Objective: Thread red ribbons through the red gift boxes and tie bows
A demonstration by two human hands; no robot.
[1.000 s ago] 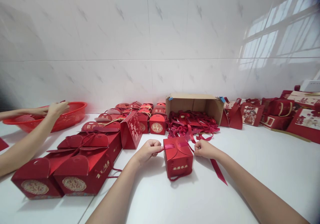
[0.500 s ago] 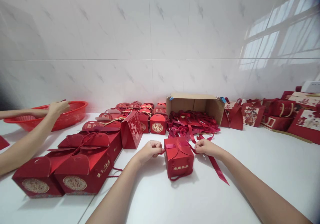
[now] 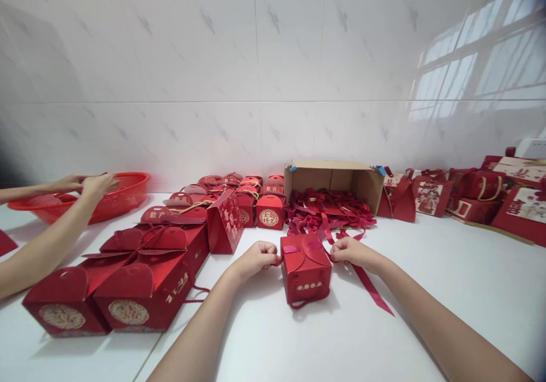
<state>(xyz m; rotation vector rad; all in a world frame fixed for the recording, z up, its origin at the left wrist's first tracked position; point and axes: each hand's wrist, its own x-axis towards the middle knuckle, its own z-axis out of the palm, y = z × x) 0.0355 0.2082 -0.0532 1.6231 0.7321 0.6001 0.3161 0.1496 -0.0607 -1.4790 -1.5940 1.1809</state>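
Observation:
A small red gift box (image 3: 306, 274) with gold lettering stands on the white table between my hands. Its rounded flaps are folded over on top, and a red ribbon (image 3: 372, 291) runs across them through slots. On the box's left side, my left hand (image 3: 259, 257) is closed in a pinch on one end of the ribbon. My right hand (image 3: 352, 252) pinches the ribbon at the right side, and a long tail of it trails under the wrist onto the table. A dark red cord handle (image 3: 307, 303) hangs along the front bottom edge of the box.
A cardboard box (image 3: 377, 186) lies on its side, spilling red ribbons (image 3: 330, 208). Large red boxes (image 3: 132, 297) stand at left, with smaller boxes (image 3: 269, 211) behind. A co-worker's hands (image 3: 96, 187) are over a red plastic basket (image 3: 128, 194). Red gift bags (image 3: 430, 194) line the right.
My hands and the gift box have hardly moved; the ribbon tail shifts slightly right. At left, the co-worker's far hand has come up beside the other hand.

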